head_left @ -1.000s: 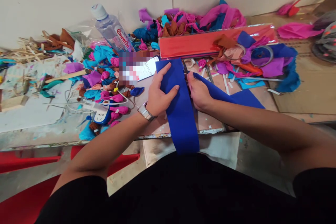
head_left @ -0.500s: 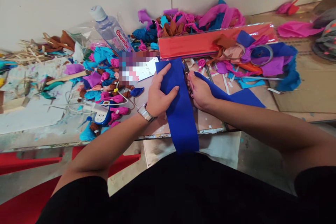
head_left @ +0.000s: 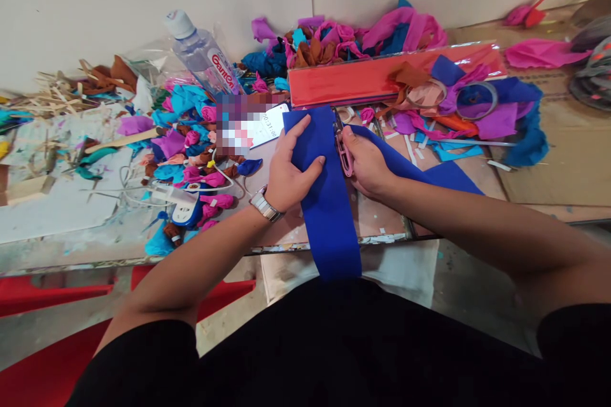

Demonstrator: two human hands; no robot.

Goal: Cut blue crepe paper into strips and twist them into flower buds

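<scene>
A wide strip of blue crepe paper (head_left: 329, 203) runs from the tabletop over its front edge towards my body. My left hand (head_left: 293, 168) lies flat on its upper part, thumb and fingers spread, pressing it down. In my right hand (head_left: 365, 162) is a pair of pink-handled scissors (head_left: 345, 154), held at the strip's right edge. Their blades point away from me and are partly hidden by the paper. Another blue crepe paper piece (head_left: 451, 177) lies under and beyond my right hand and forearm.
A phone (head_left: 270, 127) showing a timer lies left of the strip, near a clear bottle (head_left: 203, 60). Wrapped small bundles and a white cable (head_left: 222, 172) crowd the left. Behind is a red packet (head_left: 344, 84); crepe scraps and tape rolls (head_left: 476, 100) lie right.
The scissors' pink handle has swung out from my right hand and shows more fully, with my fingers loosened around it. My left hand and the paper strip have hardly moved.
</scene>
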